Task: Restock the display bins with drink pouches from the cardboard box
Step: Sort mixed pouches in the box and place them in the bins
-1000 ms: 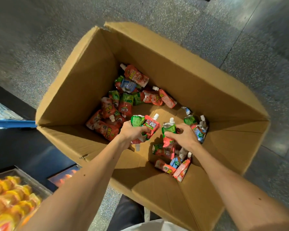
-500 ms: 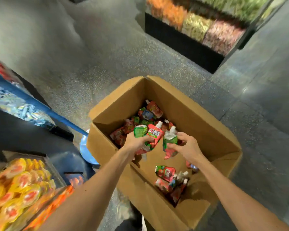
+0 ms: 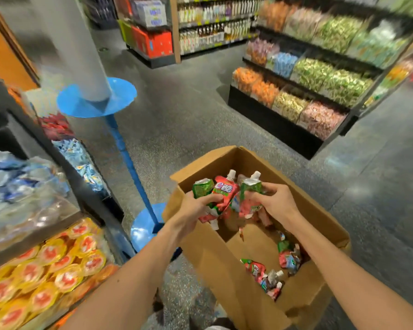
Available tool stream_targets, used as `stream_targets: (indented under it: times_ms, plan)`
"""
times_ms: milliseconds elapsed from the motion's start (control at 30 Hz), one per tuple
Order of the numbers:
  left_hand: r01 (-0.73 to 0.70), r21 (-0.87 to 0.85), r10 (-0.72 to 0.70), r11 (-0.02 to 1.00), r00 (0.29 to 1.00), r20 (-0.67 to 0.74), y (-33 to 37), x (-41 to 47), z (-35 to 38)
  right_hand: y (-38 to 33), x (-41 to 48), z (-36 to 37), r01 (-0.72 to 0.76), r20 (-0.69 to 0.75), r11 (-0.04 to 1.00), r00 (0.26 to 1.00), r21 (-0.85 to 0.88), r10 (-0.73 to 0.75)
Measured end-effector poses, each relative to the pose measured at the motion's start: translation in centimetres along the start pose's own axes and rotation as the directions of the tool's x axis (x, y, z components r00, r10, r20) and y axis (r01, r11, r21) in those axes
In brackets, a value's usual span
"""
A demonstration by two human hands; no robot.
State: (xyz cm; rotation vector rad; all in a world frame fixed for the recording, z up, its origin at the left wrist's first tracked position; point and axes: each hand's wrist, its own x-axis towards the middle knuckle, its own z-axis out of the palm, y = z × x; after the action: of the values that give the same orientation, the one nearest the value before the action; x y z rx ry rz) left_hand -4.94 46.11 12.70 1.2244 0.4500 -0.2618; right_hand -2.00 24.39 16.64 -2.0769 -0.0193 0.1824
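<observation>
An open cardboard box stands on the floor below me. My left hand grips a bunch of red and green spouted drink pouches above the box. Close beside it, my right hand grips another green and red pouch, its white spout pointing up. Several more pouches lie loose on the bottom of the box, near its front right corner.
Display bins on my left hold yellow-orange packs, pale blue packs and more blue ones. A blue stand rises beside the box. Across the grey floor, shelves of bagged snacks line the aisle.
Both hands have risen out of the box with their pouches. My view has tilted up from the box to the aisle and shelves.
</observation>
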Motion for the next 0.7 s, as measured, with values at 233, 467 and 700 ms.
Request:
stream_targets:
  times_ms: [233, 467, 700]
  plan:
    - [-0.173, -0.333, 0.209, 0.927, 0.975, 0.075, 6.1, -11.6, -8.5, -12.4, -4.9, 8.0, 0.132, 0.116, 0.973, 0.981, 0.189, -0.155]
    - [-0.290, -0.282, 0.305, 0.914, 0.952, 0.007, 10.0, -23.5, -17.5, -22.0, -10.1, 20.4, 0.224, 0.253, 0.939, 0.923, 0.263, -0.291]
    - [-0.346, -0.260, 0.289, 0.902, 0.929, -0.233, 10.9, -30.2, -24.3, -25.9, -13.6, 30.1, 0.435, 0.338, 0.866, 0.799, 0.249, -0.498]
